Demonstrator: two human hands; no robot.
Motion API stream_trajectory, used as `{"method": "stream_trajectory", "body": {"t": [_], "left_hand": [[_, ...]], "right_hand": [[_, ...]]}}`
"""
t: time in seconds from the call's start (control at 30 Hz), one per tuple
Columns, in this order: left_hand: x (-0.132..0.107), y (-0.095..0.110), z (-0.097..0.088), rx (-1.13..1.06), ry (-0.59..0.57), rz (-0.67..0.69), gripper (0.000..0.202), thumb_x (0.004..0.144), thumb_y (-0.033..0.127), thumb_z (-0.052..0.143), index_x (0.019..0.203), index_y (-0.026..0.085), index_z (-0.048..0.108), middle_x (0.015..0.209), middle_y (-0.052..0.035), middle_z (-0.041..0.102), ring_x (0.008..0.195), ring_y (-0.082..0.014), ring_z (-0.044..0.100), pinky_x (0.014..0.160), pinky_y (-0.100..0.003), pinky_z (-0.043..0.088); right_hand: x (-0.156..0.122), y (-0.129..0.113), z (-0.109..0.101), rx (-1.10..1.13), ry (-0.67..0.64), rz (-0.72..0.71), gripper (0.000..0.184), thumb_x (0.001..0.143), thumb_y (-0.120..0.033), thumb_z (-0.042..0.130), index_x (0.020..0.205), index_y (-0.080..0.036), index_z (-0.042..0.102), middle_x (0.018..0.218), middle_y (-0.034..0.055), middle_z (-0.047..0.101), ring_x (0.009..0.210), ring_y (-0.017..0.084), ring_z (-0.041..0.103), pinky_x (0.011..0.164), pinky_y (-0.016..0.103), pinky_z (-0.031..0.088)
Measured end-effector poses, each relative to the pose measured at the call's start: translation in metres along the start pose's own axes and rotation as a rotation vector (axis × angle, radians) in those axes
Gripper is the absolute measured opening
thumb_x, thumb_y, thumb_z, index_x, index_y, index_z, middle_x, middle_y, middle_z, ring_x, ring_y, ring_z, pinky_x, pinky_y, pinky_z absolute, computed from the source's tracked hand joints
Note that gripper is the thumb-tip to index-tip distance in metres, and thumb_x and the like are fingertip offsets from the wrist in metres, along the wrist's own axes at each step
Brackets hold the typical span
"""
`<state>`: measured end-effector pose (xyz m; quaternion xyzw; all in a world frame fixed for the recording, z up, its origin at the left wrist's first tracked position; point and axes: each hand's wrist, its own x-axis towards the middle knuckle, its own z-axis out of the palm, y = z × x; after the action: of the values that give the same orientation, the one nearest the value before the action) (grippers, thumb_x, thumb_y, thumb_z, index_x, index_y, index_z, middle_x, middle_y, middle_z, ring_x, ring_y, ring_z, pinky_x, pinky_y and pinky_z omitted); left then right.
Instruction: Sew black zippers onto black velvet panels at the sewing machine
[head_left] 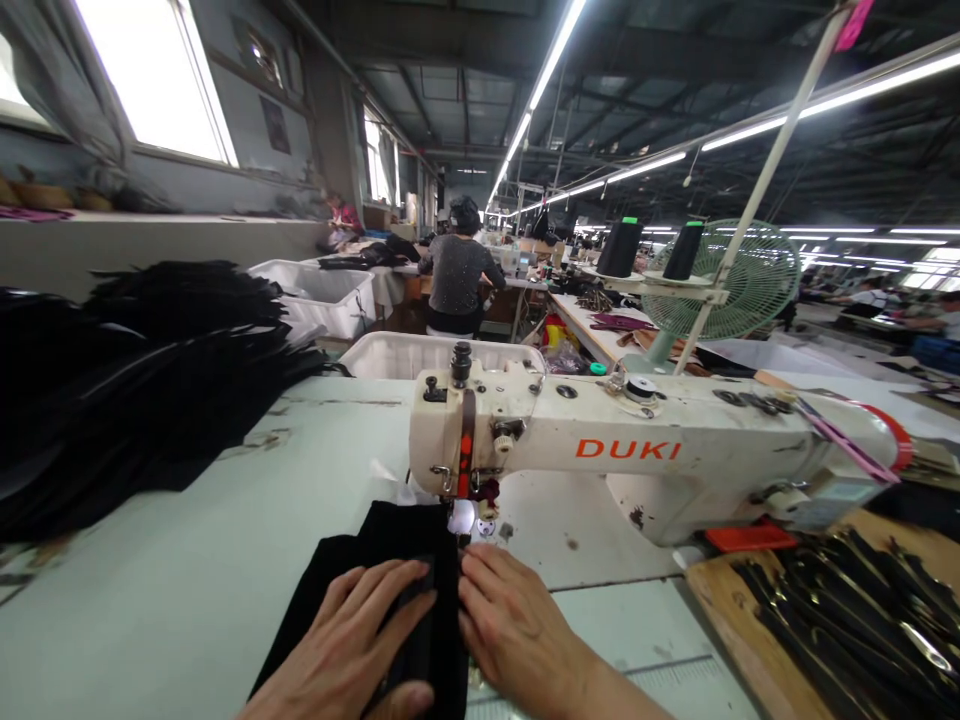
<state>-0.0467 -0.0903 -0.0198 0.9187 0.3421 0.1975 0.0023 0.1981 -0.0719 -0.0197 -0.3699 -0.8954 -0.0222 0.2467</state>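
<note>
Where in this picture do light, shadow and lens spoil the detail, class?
Head view: the large window at upper left is blown out to white; head view: the black cloth under the left hand loses most surface detail; head view: a bright glow shows beneath the sewing machine; head view: the stacked black pieces look stretched toward the left edge.

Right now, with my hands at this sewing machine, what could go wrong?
The right hand has its fingertips close to the needle end of the sewing machine, so a finger could get pricked if it strays. The left hand lies over the black fabric; uneven pressure might skew it. On the left, the stack of black pieces has uneven edges, so some might slide if bumped.
</note>
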Motion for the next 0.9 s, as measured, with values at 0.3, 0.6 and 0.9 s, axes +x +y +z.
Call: {"method": "stream_trajectory", "body": {"t": [0.3, 0.6, 0.9], "left_hand": [[0.024, -0.010, 0.016, 0.235, 0.067, 0.031, 0.076, 0.100, 0.046, 0.052, 0.159, 0.023, 0.011, 0.149, -0.0110, 0.047, 0.131, -0.0285, 0.053, 0.109, -0.049, 0.042], [0.027, -0.018, 0.013, 0.217, 0.059, 0.074, 0.065, 0.101, 0.039, 0.053, 0.157, 0.023, 0.024, 0.150, -0.0059, 0.046, 0.136, -0.0216, 0.047, 0.120, -0.046, 0.018], [0.030, -0.017, 0.010, 0.207, 0.035, 0.098, 0.078, 0.097, 0.035, 0.057, 0.159, 0.018, 0.012, 0.150, -0.0079, 0.045, 0.134, -0.0215, 0.049, 0.119, -0.045, 0.017]], "right_hand": [[-0.005, 0.007, 0.015, -0.073, 0.205, -0.060, 0.030, 0.099, -0.029, 0.054, 0.120, -0.012, 0.065, 0.124, 0.0059, 0.070, 0.113, 0.021, 0.064, 0.107, 0.028, 0.045], [-0.004, 0.009, 0.018, -0.090, 0.255, -0.069, 0.030, 0.098, -0.031, 0.057, 0.118, -0.012, 0.068, 0.122, 0.0051, 0.071, 0.114, 0.019, 0.065, 0.111, 0.025, 0.040], [-0.002, 0.009, 0.021, -0.085, 0.313, -0.063, 0.028, 0.098, -0.034, 0.056, 0.114, -0.015, 0.070, 0.120, 0.0026, 0.072, 0.111, 0.017, 0.067, 0.111, 0.023, 0.038]]}}
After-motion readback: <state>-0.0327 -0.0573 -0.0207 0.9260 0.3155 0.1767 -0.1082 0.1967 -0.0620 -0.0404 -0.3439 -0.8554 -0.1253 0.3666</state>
